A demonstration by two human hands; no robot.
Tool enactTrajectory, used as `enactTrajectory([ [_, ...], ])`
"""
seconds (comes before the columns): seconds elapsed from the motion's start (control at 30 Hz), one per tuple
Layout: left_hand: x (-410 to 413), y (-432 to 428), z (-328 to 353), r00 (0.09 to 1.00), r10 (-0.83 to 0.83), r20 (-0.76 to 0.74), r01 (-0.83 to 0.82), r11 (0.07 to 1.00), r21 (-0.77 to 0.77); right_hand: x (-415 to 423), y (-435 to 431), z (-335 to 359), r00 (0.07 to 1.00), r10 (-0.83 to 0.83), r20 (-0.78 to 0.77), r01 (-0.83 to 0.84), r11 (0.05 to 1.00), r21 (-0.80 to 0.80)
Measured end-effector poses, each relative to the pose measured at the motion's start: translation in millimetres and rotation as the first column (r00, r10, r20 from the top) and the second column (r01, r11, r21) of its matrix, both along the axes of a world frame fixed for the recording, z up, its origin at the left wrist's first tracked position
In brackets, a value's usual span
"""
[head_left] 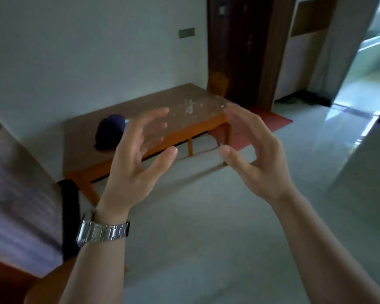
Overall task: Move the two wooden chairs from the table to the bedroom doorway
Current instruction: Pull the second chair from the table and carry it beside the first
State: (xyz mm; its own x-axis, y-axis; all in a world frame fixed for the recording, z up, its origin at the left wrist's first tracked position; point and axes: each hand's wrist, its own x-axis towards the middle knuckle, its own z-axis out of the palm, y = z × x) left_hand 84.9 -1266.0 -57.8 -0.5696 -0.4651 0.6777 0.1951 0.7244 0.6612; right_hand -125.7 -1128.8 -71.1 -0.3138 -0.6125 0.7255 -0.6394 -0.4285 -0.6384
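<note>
**Empty hands, chairs not yet reached**

Both hands are raised in front of the chest, palms turned toward each other, holding nothing. Left hand (138,154), with a steel watch (103,232) on its wrist, has fingers spread and lightly curled; right hand (253,150) mirrors it, fingers wide and bent. A clear gap separates them and neither touches anything.

At the left edge, near the body, is a blurred grey-covered piece of furniture (15,194) that I cannot identify. Bare pale floor (195,216) runs ahead to the bench (92,150), which stands against the wall. On it lie a dark cap (110,132) and, farther along, a glass (188,106).

One chair (217,83) shows at the bench's far end, its back rising above the top, just before a dark wooden door (239,44) with a red mat (270,122) at its foot. Orange legs (190,145) under the bench may belong to a second chair, though blur leaves this unsure.

By my reading the task is at its approach step: no chair is gripped or moved. Next would be crossing the floor to the bench, drawing a chair clear of it, and taking its back in both hands to carry it. Which opening leads to the bedroom cannot be told.
</note>
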Motion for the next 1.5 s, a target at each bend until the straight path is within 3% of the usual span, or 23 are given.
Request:
enactTrajectory([
  [0.27, -211, 8, 5, 0.984, -0.173, 0.036, 0.17, 0.983, 0.068, -196, 49, 0, 0.979, -0.2, 0.03, 0.2, 0.98, -0.011],
  [0.5, -392, -31, -26, 0.974, -0.224, -0.036, 0.226, 0.972, 0.058, -361, 22, -16, 0.971, -0.239, 0.011, 0.238, 0.97, 0.045],
  [0.7, -580, -52, -6, 0.954, -0.298, -0.013, 0.299, 0.954, 0.03, -516, -4, 7, 0.952, -0.299, -0.068, 0.304, 0.949, 0.084],
  [0.9, -751, -70, -2, 0.91, -0.413, 0.027, 0.413, 0.911, 0.003, -669, -15, -1, 0.925, -0.379, -0.029, 0.38, 0.922, 0.069],
  [1.1, -903, -100, -24, 0.932, -0.357, 0.059, 0.358, 0.934, -0.006, -835, -47, -28, 0.934, -0.357, -0.011, 0.357, 0.932, 0.064],
  [1.3, -1040, -142, 3, 0.981, -0.195, -0.023, 0.195, 0.981, 0.009, -1005, -110, -5, 0.98, -0.198, -0.031, 0.199, 0.977, 0.073],
  [1.5, -1120, -193, 10, 0.999, -0.033, -0.011, 0.033, 0.999, 0.011, -1110, -196, 2, 1.0, -0.021, -0.018, 0.022, 0.997, 0.069],
])
